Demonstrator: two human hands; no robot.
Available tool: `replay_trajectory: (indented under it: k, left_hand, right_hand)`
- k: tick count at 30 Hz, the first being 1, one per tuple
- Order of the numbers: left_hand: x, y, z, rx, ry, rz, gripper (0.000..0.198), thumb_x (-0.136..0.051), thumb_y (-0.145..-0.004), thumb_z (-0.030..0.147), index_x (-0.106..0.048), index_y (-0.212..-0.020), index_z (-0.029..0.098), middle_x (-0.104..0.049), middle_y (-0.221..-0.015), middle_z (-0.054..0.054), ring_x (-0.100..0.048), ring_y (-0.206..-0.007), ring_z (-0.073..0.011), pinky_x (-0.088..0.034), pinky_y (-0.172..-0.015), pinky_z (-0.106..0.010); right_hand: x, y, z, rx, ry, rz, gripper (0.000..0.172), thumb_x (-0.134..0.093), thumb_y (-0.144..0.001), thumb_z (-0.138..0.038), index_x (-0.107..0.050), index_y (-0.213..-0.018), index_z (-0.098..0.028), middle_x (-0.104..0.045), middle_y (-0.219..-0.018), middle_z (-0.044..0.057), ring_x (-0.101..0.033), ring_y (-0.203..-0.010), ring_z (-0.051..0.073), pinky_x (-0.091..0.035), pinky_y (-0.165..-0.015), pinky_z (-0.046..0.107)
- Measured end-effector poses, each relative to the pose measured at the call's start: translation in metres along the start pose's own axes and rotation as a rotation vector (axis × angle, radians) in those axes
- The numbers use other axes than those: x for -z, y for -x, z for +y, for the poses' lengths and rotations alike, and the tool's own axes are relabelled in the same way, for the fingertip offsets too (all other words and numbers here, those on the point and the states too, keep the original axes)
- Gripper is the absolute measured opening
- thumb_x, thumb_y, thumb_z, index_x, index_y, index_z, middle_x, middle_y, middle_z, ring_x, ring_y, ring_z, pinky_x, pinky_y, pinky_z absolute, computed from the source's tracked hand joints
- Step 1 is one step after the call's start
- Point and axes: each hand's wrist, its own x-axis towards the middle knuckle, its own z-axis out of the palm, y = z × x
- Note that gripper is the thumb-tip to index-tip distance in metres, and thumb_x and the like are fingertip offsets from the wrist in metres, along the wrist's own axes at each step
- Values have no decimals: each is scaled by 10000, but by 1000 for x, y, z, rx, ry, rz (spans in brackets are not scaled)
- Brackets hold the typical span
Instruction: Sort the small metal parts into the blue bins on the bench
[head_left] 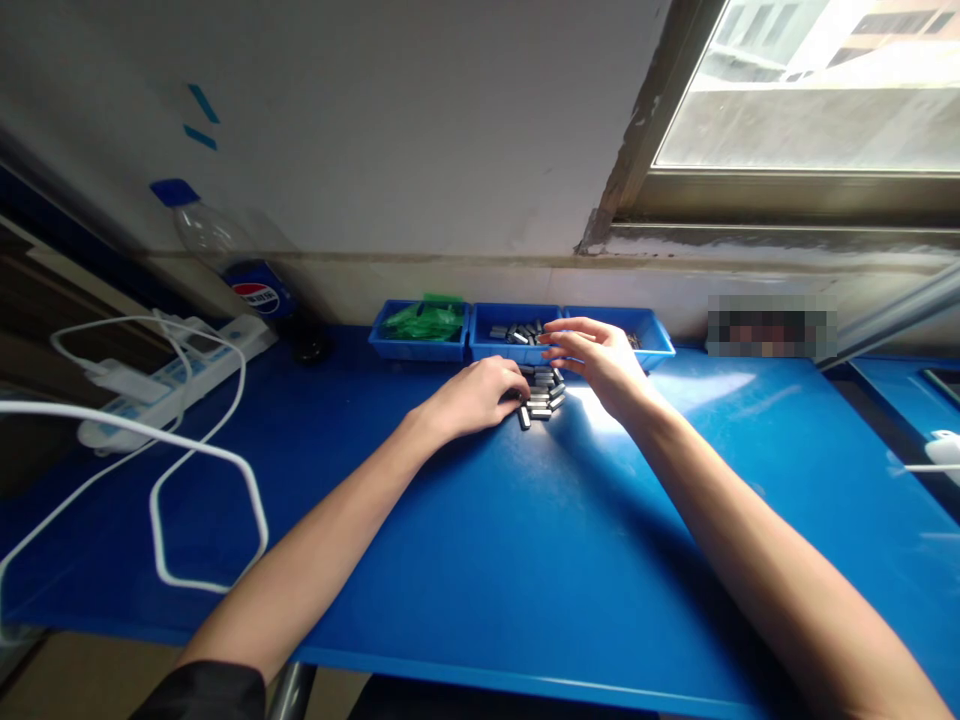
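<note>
A pile of small oblong pieces, dark with shiny silvery faces [539,405], lies on the blue table in front of the bins. My left hand [484,395] rests at the pile's left edge with its fingers curled down and closed; whatever is between the fingertips is hidden. Over the pile's far right side hovers my right hand [596,355], open, its fingers stretched out and apart. Behind it, the middle blue bin [487,352] contains similar small pieces [517,333]. My right hand partly covers the right blue bin [658,345], which has small dark items inside.
Green plastic packets [424,322] fill the left blue bin [420,351]. A cola bottle [255,285] stands at the back left, near a white power strip [161,395]. White cables [251,480] loop over the left side of the blue table [480,560]. A window [810,110] is at right.
</note>
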Motion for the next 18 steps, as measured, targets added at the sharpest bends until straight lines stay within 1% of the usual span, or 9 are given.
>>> replay_trajectory:
  k: [2, 4, 8, 10, 12, 15, 18]
  left_hand:
    - [0, 1, -2, 16, -42, -2, 186, -650, -922, 134, -816, -985, 188, -769, -1097, -82, -723, -1040, -226, -551, -956, -301]
    - [2, 1, -2, 39, -80, -7, 180, -651, -914, 133, -807, -982, 192, -761, -1085, -79, -725, -1017, -224, -552, -918, -292]
    - [6, 2, 2, 122, -169, 2, 122, -635, -910, 151, -754, -904, 180, -738, -952, -73, -706, -841, -208, -523, -727, -284]
    - [6, 2, 2, 152, -180, 23, 84, -644, -897, 162, -725, -886, 183, -725, -941, -69, -690, -814, -205, -502, -692, -284]
    - [5, 2, 0, 164, -141, 48, 78, -666, -868, 143, -712, -915, 185, -716, -974, -68, -685, -829, -201, -507, -711, -281]
    - [2, 1, -5, 194, -12, 67, 187, -683, -822, 84, -712, -982, 175, -712, -990, -62, -676, -797, -172, -518, -718, -260]
    - [1, 0, -7, 220, 32, 68, 132, -686, -825, 93, -722, -929, 165, -718, -930, -55, -668, -754, -158, -515, -697, -249]
  right_hand:
    - [0, 1, 0, -7, 7, -4, 188, -813, -765, -251, -791, -933, -167, -812, -916, 75, -732, -718, 142, -587, -665, 236]
    - [0, 1, 0, -14, 8, -13, 184, -803, -771, -246, -789, -935, -165, -812, -920, 77, -729, -722, 137, -580, -659, 226]
    - [-1, 1, 1, -22, 8, -28, 183, -804, -774, -254, -786, -936, -169, -813, -919, 80, -725, -725, 135, -567, -642, 216]
    - [-1, 1, 0, -26, 8, -30, 183, -809, -769, -255, -786, -929, -169, -812, -913, 82, -722, -716, 133, -562, -635, 213]
    - [-1, 2, 0, -27, 9, -32, 179, -808, -767, -255, -786, -922, -167, -811, -909, 82, -720, -712, 131, -561, -634, 212]
    - [-1, 2, 0, -25, 17, -34, 175, -800, -771, -252, -786, -922, -165, -809, -908, 80, -713, -706, 126, -561, -637, 209]
    - [-1, 1, 1, -31, 23, -37, 180, -802, -771, -252, -786, -926, -163, -808, -901, 79, -704, -697, 124, -562, -639, 212]
